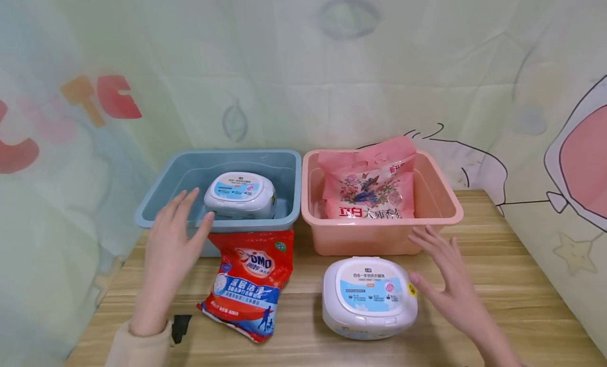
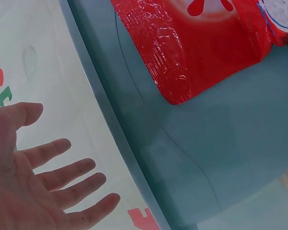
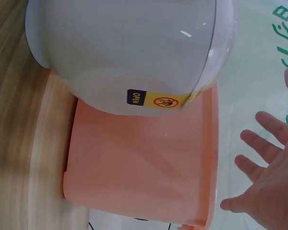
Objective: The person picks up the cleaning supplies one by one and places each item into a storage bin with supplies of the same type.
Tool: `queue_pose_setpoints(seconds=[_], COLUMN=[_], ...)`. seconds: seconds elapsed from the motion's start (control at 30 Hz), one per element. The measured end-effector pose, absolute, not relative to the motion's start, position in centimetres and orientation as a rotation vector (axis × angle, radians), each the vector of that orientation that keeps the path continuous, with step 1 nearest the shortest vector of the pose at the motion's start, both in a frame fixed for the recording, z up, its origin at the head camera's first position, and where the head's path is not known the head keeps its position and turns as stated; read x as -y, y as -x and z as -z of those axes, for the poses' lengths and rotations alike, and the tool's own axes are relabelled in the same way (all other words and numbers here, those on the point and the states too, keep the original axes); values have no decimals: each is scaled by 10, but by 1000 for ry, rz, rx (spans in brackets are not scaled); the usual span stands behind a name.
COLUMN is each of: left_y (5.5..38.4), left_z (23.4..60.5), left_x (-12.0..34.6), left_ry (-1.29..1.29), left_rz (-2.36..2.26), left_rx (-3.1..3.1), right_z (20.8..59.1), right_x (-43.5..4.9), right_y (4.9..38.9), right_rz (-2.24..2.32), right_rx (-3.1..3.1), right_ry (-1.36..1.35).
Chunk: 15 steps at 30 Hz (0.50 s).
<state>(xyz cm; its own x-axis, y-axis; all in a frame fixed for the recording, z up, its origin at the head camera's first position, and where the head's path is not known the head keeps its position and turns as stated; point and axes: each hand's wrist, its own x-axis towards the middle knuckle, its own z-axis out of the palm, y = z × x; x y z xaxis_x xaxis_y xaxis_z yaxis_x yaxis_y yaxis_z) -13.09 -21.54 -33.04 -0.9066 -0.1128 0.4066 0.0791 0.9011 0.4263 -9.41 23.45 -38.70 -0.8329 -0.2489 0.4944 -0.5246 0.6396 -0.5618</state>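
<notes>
My left hand point(image 1: 173, 246) is empty, its fingers spread near the front left of a blue plastic bin point(image 1: 256, 225). To its right, a red OMO laundry powder bag point(image 1: 251, 283) leans against that bin's front; its top corner shows in the left wrist view as a red bag point(image 2: 206, 52). Inside the blue bin sits a white lidded tub point(image 1: 242, 196) with a blue label. Fingers extended, my right hand point(image 1: 448, 283) holds nothing beside a second white lidded tub point(image 1: 370, 298) on the table. An "OPEN" sticker point(image 3: 153, 99) marks that tub's side.
A pink plastic bin point(image 1: 365, 239) stands right of the blue one, holding a pink laundry powder bag point(image 1: 370, 182) that rises above its rim. Behind both bins hangs a printed curtain point(image 1: 303, 82). The wood-grain table point(image 1: 502, 261) lies underneath. A small black piece point(image 1: 180, 327) shows by my left sleeve.
</notes>
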Motion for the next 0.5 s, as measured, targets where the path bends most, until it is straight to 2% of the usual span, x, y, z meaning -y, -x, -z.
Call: queue_pose_setpoints(seconds=[0.5], left_y=[135], left_z=[334], left_x=[226], left_ry=[-95], left_rz=[711], left_rx=[2582], right_z=[399], right_x=[-233], right_y=[92], right_rz=[-1152], right_rx=[2348], right_ry=[-681])
